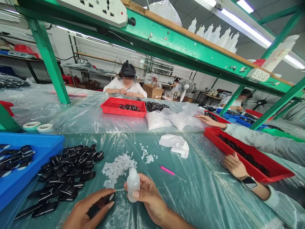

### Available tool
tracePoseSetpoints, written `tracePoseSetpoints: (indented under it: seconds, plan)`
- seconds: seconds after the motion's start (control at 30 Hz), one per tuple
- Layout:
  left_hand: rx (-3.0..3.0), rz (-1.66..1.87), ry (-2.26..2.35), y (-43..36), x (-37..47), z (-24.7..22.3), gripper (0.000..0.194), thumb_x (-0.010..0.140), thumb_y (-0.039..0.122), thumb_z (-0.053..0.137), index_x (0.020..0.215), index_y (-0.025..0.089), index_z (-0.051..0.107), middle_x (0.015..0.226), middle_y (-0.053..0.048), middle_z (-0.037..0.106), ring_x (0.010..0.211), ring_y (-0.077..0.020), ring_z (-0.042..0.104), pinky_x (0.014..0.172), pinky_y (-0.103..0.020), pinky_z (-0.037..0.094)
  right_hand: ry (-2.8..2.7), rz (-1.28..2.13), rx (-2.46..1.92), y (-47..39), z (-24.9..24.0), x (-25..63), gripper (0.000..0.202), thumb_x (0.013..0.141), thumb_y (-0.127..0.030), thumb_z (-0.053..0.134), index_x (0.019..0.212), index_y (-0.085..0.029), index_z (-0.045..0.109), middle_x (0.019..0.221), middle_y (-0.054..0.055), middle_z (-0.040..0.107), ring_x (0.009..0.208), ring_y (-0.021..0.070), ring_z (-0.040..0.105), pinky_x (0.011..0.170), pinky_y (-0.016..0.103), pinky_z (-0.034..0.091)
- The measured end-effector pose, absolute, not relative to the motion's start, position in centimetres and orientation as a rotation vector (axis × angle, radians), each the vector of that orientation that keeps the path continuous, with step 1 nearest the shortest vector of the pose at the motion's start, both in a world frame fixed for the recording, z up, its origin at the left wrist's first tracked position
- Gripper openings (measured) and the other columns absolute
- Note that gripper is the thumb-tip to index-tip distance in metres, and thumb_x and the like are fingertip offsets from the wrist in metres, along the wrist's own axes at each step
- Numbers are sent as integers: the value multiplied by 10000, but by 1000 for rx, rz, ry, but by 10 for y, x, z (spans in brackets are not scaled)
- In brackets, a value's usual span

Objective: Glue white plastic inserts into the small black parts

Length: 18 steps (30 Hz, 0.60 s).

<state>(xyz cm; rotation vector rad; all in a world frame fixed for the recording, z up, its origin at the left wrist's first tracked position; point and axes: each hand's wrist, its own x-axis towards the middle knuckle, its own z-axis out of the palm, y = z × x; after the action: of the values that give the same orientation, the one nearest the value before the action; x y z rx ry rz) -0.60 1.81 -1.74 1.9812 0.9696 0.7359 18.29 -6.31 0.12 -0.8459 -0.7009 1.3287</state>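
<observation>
My left hand (87,208) is closed around a black plastic piece (101,203) with a pale oval end, pinched between thumb and fingertips. My right hand (151,197) grips a translucent white squeeze bottle (133,187), upright, with the thumb across its front. Between the two hands a thin whitish strip (120,190) shows near the bottle; I cannot make out what it is. Just beyond the bottle lies a heap of small white translucent pieces (116,167). Left of it is a pile of similar black plastic pieces (69,168).
A blue tray (51,141) with black pieces stands at left. A pink-handled screwdriver (167,170) and white cloth (175,143) lie right of centre. A co-worker's hands (234,165) rest by a red tray (281,173). A green shelf (181,41) crosses overhead.
</observation>
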Motion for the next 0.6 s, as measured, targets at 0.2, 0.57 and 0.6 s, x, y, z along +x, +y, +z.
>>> tracePoseSetpoints:
  seconds: [0.2, 0.57, 0.6]
  plan:
    - [1968, 769, 936, 16, -5, -14, 252, 728, 410, 650, 941, 283, 696, 893, -1, 706, 705, -173, 650, 658, -191, 534, -708, 1322, -871, -64, 3, 180, 416, 585, -296, 766, 953, -139, 654, 900, 76, 685, 806, 172, 572, 700, 264, 380]
    - [2065, 684, 845, 14, -5, 2, 259, 810, 349, 570, 1032, 265, 672, 925, -16, 702, 704, -159, 639, 669, -194, 523, -739, 1304, -936, -63, -11, 181, 491, 592, -388, 756, 1010, -158, 637, 956, 87, 669, 861, 205, 562, 736, 300, 381]
    - [2073, 663, 835, 14, -5, 3, 262, 819, 342, 561, 1045, 264, 667, 929, -18, 701, 712, -158, 638, 675, -197, 522, -744, 1298, -944, -62, -13, 181, 506, 585, -399, 758, 1015, -163, 635, 952, 84, 669, 850, 202, 561, 725, 295, 380]
